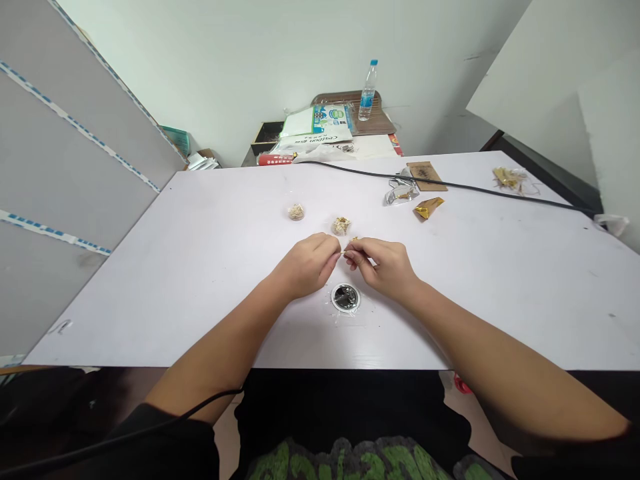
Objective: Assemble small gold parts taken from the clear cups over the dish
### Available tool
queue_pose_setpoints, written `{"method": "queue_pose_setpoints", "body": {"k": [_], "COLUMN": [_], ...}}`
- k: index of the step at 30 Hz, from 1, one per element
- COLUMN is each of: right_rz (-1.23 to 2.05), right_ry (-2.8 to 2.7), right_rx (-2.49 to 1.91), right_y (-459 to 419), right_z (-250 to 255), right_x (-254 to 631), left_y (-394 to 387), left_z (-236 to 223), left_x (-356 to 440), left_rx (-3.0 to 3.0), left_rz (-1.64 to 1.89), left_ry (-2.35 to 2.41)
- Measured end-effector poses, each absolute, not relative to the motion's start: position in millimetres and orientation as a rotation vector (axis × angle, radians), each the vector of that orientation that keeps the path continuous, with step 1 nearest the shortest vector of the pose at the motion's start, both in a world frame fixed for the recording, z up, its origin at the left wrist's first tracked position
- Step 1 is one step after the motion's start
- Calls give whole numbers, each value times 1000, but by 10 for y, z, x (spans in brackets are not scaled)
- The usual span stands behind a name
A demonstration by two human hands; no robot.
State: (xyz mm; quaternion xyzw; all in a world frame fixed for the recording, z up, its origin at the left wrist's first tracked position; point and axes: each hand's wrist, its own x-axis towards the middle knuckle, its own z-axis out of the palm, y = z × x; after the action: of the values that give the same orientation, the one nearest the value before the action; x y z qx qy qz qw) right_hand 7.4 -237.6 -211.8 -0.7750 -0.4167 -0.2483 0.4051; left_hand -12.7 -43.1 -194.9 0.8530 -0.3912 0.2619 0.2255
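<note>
My left hand [311,265] and my right hand [384,264] meet fingertip to fingertip above the white table. Both are closed in a pinch. Between them shows a short, thin, pale piece [343,253], too small to name more exactly. A bit of gold [355,238] shows just behind my right fingers; whether they touch it I cannot tell. Beyond the hands lies a small clump of gold pieces [341,225], seemingly in a clear container. Farther left is a round container of thin pale pieces [296,212]. A round dark disc with a white rim [345,298] is taped to the table below my hands.
A black cable [370,174] crosses the table's far side. Near it lie a silver foil packet [401,193], a brown card [427,177] and a gold wrapper [429,208]. A bag of gold pieces [510,179] lies far right. Behind stands a water bottle [367,93].
</note>
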Motion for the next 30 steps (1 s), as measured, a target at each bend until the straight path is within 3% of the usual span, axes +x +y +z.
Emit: {"method": "queue_pose_setpoints", "body": {"k": [30], "right_rz": [-623], "right_ry": [-1150], "right_rx": [-1868], "right_y": [-2375], "right_z": [-2032], "right_x": [94], "left_y": [-468], "left_z": [-1925], "left_x": [-129], "left_rx": [2157], "left_rz": [734], "left_ry": [-995]}}
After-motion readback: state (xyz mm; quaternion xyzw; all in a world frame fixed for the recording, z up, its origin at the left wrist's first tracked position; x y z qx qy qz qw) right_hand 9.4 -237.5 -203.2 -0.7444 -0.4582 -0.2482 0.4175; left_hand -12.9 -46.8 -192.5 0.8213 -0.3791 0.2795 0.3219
